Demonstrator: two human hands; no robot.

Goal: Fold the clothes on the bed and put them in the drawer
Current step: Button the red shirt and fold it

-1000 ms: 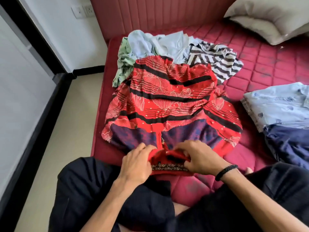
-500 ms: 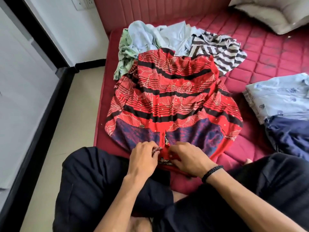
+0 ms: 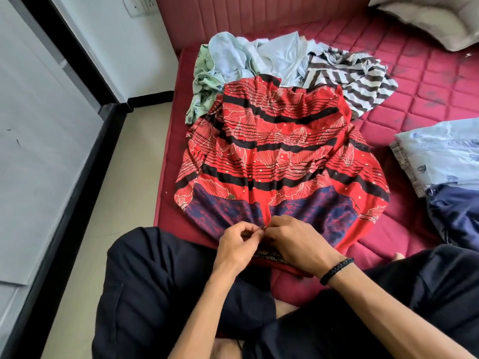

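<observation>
While my left hand [image 3: 239, 244] and right hand [image 3: 298, 242] pinch the red patterned dress [image 3: 280, 151] at its neckline, folded shirts [image 3: 440, 156] wait aside; the crumpled pile [image 3: 272, 58] remains unfolded.

The dress [image 3: 280, 156] lies on the bed [image 3: 427, 81], unfolded clothes [image 3: 285, 60] behind, folded stack [image 3: 440, 156] right.

We see a maroon quilted mattress [image 3: 427, 99] with a ribbed headboard [image 3: 259, 19] behind it — a pale pillow [image 3: 427, 22] at its far corner, beige floor [image 3: 124, 203] and white wall [image 3: 116, 47] beside it.
</observation>
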